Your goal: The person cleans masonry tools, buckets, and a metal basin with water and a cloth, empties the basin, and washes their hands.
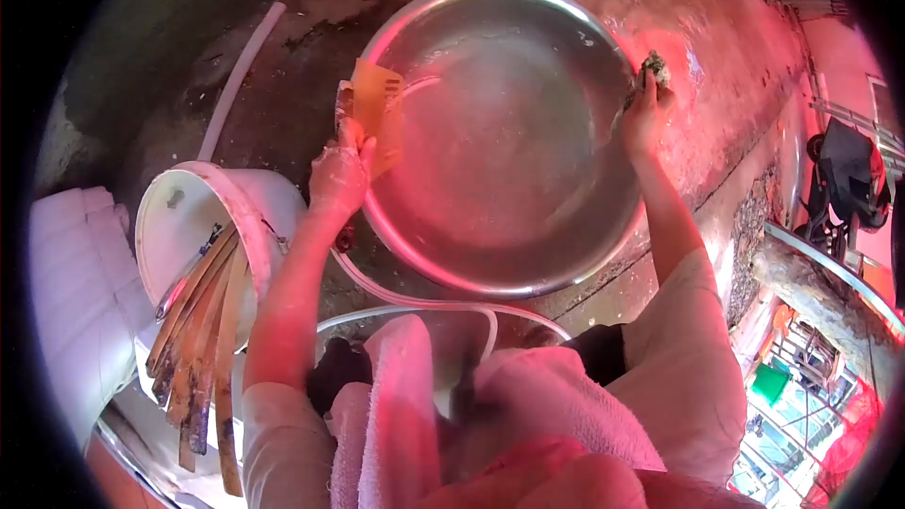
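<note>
A wide round metal basin (500, 151) lies before me, with a wet sheen inside. At its left rim, my left hand (341, 174) is closed on a flat orange plastic piece with slots (379, 108), which overlaps the rim. Whether these fingers also grip the rim, I cannot tell. My right hand (645, 115) is at the right rim, its fingers closed around a small rough wad, dark and pale (653, 64), perhaps a scouring pad. A pale hose (415, 303) curves along the basin's near side, and one end shows by the left rim.
To the left, a tilted white bucket (203, 179) holds several long wooden strips (203, 320). Behind it a pale pipe (243, 80) lies on the wet ground. A white wrapped bundle (85, 273) is at far left. A dark bag (846, 170) and metal bars are at right.
</note>
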`<state>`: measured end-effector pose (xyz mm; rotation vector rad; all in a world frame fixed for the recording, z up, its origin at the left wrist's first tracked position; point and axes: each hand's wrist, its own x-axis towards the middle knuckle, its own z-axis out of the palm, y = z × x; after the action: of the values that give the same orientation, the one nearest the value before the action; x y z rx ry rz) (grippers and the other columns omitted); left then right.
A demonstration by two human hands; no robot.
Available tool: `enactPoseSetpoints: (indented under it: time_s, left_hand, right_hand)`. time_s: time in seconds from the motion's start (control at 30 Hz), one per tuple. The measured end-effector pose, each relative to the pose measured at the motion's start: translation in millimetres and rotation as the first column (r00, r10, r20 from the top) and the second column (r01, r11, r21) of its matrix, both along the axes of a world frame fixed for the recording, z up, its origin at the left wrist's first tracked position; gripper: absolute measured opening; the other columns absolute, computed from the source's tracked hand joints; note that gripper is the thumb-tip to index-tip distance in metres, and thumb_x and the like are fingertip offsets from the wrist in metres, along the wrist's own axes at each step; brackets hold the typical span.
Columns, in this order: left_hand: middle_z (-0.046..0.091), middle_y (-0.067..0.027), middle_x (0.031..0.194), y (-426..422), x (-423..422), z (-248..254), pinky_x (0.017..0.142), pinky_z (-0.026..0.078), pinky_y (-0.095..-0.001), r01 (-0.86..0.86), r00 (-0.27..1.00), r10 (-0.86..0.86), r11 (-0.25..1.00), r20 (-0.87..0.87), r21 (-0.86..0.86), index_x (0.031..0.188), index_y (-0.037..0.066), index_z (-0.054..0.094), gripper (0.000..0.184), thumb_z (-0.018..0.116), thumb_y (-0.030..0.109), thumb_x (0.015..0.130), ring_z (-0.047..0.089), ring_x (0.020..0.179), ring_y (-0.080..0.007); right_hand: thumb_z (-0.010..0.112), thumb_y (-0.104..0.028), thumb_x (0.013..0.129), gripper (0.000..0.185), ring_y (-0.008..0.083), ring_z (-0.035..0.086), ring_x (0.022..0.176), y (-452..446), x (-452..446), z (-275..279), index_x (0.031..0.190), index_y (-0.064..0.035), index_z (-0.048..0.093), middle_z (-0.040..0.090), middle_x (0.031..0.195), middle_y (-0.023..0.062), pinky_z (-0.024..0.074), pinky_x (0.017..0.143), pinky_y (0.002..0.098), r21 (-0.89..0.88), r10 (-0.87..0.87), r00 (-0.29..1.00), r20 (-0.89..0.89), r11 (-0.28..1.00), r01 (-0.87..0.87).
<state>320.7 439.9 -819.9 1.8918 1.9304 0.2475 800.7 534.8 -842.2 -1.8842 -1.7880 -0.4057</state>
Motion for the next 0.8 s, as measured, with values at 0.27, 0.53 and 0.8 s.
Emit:
enactPoseSetpoints:
  time_s: [0.27,0.53,0.8]
  left_hand:
    - [0.058,-0.0229,0.092,0.2,-1.3,0.8,0.073,0.048,-0.0502,-0.02,0.998,0.024,0.997,0.06,-0.07,0.112,0.009,0.037,0.033,0.045,0.035,0.093,0.06,0.082,-0.0417]
    - [0.059,-0.0201,0.096,-5.1,1.4,-4.0,0.075,0.045,-0.0511,-0.085,0.995,0.088,0.994,0.038,-0.065,0.109,0.01,0.037,0.03,0.045,0.034,0.094,0.059,0.085,-0.0411]
    - [0.058,-0.0189,0.086,-38.2,-19.5,-17.5,0.063,0.048,-0.0486,-0.277,0.922,0.152,0.902,0.355,0.332,0.102,0.007,0.047,0.024,0.055,0.026,0.09,0.061,0.077,-0.039]
  right_hand:
    - [0.058,-0.007,0.077,0.037,0.0397,0.047,0.109,148.7,-178.4,-23.6,0.113,-0.0022,0.054,0.048,0.116,0.0244,0.0403,0.094,0.0446,-0.007,0.334,0.925,-0.18,0.94,-0.341]
    - [0.061,0.007,0.065,0.062,0.0344,0.047,0.107,46.1,-340.1,-13.8,0.123,-0.0124,0.054,0.047,0.11,0.0153,0.0428,0.094,0.0379,-0.03,0.682,0.5,-0.534,0.576,-0.817]
    - [0.054,-0.005,0.085,0.039,0.0209,0.052,0.098,-46.2,-146.2,-129.6,0.123,-0.0084,0.047,0.052,0.11,0.0089,0.0462,0.081,0.0353,-0.434,-0.084,0.674,-0.734,0.821,-0.37]
